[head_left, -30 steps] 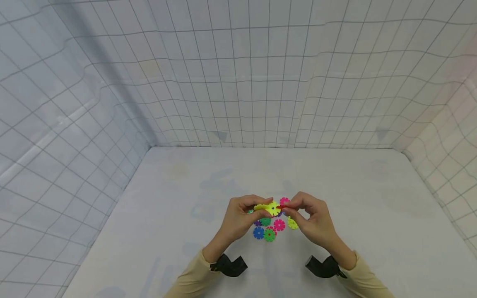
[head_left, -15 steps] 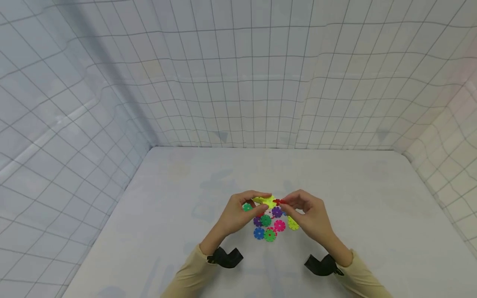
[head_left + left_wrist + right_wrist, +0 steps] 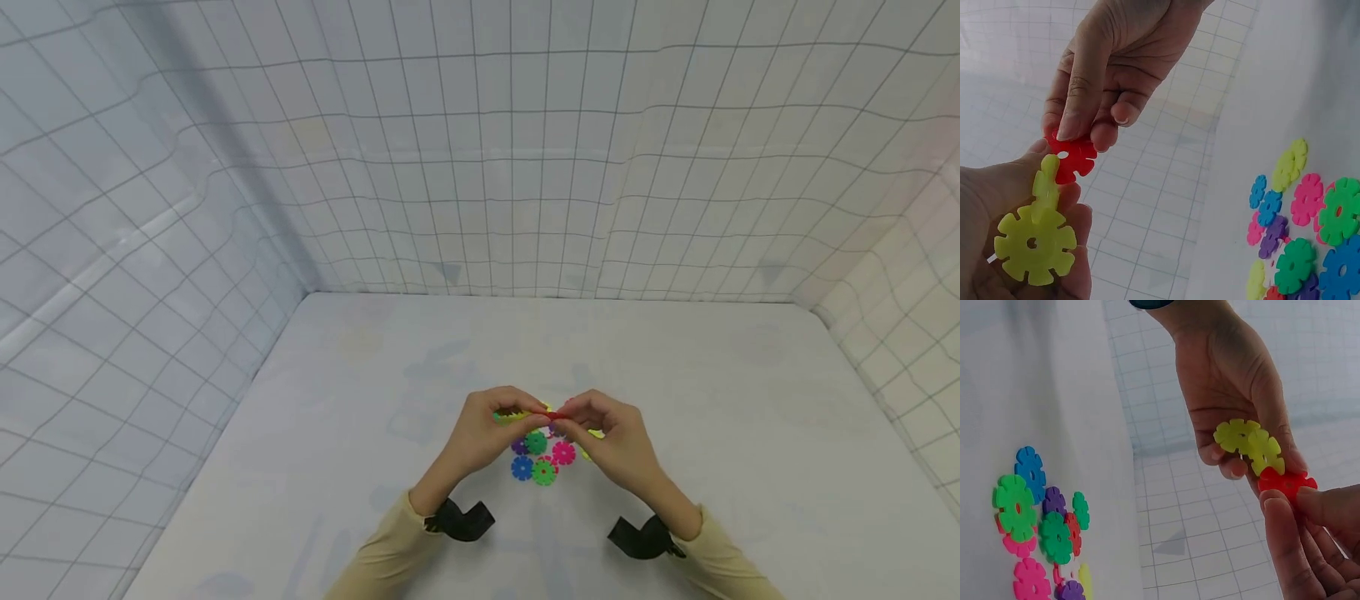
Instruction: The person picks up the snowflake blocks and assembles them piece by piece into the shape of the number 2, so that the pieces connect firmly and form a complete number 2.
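My left hand (image 3: 474, 435) holds two interlocked yellow notched snowflake discs; in the left wrist view one yellow disc (image 3: 1035, 244) faces the camera and the other yellow disc (image 3: 1045, 187) stands across it. Thumb and fingers of my right hand (image 3: 617, 442) pinch a red snowflake disc (image 3: 1288, 484). The red disc meets the edge of the second yellow one, and fingertips of both hands crowd around this joint. Whether the slots are fully engaged cannot be told. In the head view the hands partly hide the yellow discs.
Loose snowflake discs lie below the hands on the white table (image 3: 360, 467), among them a blue disc (image 3: 522, 468), a light green disc (image 3: 544, 472) and a pink disc (image 3: 563, 453). Gridded white curtains (image 3: 480, 167) surround the table.
My right hand has shifted slightly left, bringing both hands' fingertips closer together. The yellow and red discs have turned more edge-on in the head view. The loose discs lie where they were.
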Tool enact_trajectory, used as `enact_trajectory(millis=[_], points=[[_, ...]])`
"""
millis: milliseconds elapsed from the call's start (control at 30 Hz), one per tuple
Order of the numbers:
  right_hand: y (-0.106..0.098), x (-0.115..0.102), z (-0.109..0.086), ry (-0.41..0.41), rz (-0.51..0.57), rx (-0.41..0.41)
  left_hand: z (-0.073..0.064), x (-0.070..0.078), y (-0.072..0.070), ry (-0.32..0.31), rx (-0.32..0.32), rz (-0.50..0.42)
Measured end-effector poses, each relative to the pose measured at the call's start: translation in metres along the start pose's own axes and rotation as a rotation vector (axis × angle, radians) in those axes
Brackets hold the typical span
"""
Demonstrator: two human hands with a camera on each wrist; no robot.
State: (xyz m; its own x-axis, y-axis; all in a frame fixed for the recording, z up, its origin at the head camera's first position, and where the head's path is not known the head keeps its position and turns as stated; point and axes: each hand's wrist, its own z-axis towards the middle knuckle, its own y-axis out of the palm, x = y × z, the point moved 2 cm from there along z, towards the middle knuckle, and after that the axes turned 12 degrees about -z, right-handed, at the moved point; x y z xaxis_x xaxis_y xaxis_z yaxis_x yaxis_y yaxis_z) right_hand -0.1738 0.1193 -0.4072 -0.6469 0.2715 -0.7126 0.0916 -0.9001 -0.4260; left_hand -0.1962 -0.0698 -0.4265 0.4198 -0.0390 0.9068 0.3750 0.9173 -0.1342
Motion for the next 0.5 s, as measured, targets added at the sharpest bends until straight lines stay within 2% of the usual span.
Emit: enact_trajectory(millis=[67, 167, 233, 300, 400, 500], points=[[-0.002, 0.006, -0.001, 0.009, 0.003, -0.01, 0.001, 0.006, -0.001, -0.029, 0.019, 0.009], [-0.008, 0.017, 0.0, 0.084, -0.048, -0.019, 0.003, 0.021, -0.002, -0.128, 0.052, 0.016], [-0.014, 0.029, -0.001, 0.159, -0.115, -0.044, 0.003, 0.021, -0.005, -0.208, 0.069, 0.0], [-0.018, 0.042, -0.003, 0.237, -0.201, -0.097, 0.002, 0.016, -0.008, -0.256, 0.078, -0.047], [-0.023, 0.06, -0.007, 0.299, -0.323, -0.198, 0.001, 0.0, -0.012, -0.269, 0.085, -0.114], [-0.026, 0.068, -0.009, 0.339, -0.419, -0.292, 0.0, -0.001, -0.014, -0.246, 0.088, -0.143]])
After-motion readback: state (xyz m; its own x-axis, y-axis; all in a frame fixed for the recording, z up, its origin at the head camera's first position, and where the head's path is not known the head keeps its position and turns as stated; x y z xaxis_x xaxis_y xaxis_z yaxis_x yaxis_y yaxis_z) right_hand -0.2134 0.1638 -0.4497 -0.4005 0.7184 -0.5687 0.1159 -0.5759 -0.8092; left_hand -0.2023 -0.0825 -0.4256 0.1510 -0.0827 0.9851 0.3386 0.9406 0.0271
